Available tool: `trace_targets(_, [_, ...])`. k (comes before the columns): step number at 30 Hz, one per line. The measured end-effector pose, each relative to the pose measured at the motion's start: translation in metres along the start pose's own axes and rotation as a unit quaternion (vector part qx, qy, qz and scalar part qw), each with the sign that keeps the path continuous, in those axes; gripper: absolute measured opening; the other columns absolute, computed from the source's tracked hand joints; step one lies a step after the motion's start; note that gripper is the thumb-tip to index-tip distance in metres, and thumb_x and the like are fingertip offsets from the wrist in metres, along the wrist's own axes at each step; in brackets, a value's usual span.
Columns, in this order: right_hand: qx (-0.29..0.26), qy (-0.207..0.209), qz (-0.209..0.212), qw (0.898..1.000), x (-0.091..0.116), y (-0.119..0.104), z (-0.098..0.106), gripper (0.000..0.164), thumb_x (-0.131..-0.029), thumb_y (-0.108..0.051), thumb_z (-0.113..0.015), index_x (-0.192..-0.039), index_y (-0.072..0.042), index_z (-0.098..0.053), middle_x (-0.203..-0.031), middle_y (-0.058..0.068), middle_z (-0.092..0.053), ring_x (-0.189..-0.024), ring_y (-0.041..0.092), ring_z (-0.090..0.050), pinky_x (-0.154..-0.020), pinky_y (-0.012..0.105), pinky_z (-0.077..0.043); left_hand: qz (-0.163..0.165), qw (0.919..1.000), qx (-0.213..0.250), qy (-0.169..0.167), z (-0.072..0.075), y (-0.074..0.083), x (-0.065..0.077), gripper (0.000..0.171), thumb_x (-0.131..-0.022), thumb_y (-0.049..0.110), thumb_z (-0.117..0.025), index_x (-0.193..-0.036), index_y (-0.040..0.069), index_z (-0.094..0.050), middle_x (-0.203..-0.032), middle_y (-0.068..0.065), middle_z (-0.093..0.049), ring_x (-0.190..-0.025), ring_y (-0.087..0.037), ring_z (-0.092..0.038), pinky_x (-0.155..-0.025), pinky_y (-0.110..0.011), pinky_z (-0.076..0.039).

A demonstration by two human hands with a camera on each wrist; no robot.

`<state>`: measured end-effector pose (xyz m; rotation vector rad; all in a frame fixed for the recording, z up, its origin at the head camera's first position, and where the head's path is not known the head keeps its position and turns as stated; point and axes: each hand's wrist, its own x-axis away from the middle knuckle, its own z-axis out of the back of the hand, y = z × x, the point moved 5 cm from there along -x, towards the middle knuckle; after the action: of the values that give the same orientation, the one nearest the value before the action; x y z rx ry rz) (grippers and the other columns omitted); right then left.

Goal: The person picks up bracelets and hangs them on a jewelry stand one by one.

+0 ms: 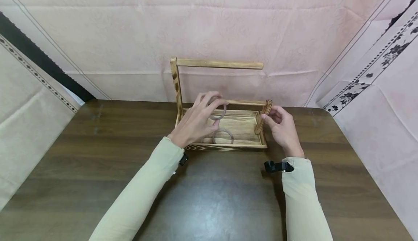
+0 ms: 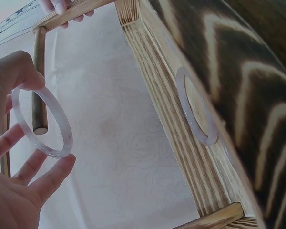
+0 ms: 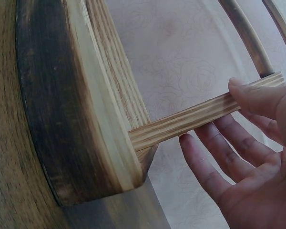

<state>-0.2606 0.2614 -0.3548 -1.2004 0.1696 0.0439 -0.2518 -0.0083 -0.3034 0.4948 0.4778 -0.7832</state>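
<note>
Behind a brown wood-grain tabletop (image 1: 212,201) hangs a pale pink creased fabric backdrop (image 1: 130,45), a black jagged-edged strip (image 1: 49,61) to its left and a white, black-flowered fabric border (image 1: 375,70) to its right.

The left hand (image 2: 12,195) pinches one bangle (image 2: 67,136) (the tray (image 2: 164,119) holds another bangle (image 2: 186,109)).

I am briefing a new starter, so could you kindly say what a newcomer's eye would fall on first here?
Probably the wooden stand at the far side of the table, with two rods at different heights above its tray. Next, the pale bangle that the left hand holds above the tray, where another bangle sits. The right hand holds the short right post.
</note>
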Motion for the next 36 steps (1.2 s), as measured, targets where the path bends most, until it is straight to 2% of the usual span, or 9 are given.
trace_targets(9, [0.001, 0.006, 0.011, 1.000, -0.002, 0.003, 0.000, 0.037, -0.100, -0.013, -0.065, -0.132, 0.004, -0.056, -0.129, 0.025, -0.061, -0.105, -0.001, -0.061, -0.089, 0.009, -0.052, -0.002, 1.0000, 0.004, 0.002, -0.001, 0.001, -0.004, 0.056, -0.082, 0.008, -0.072, -0.136, 0.018, -0.059, -0.142, -0.007, -0.051, -0.130, -0.031, -0.047, -0.099, -0.041, -0.054])
trace_targets(26, [0.007, 0.004, 0.009, 1.000, 0.001, 0.003, -0.001, 0.038, -0.101, -0.017, -0.065, -0.133, 0.002, -0.057, -0.129, 0.023, -0.062, -0.106, 0.001, -0.061, -0.089, 0.009, -0.052, 0.014, 0.9996, 0.019, -0.015, -0.008, 0.004, -0.010, 0.057, -0.083, 0.013, -0.073, -0.137, 0.021, -0.057, -0.145, -0.004, -0.049, -0.134, -0.028, -0.045, -0.102, -0.040, -0.054])
trace_targets(36, [0.018, 0.008, 0.008, 1.000, 0.000, 0.003, 0.000, 0.037, -0.101, -0.018, -0.066, -0.131, 0.001, -0.058, -0.126, 0.018, -0.063, -0.108, 0.005, -0.061, -0.090, 0.009, -0.051, 0.008, 0.9996, 0.024, -0.007, -0.014, 0.004, -0.011, 0.055, -0.083, 0.012, -0.072, -0.136, 0.020, -0.057, -0.143, -0.004, -0.049, -0.135, -0.028, -0.044, -0.104, -0.040, -0.053])
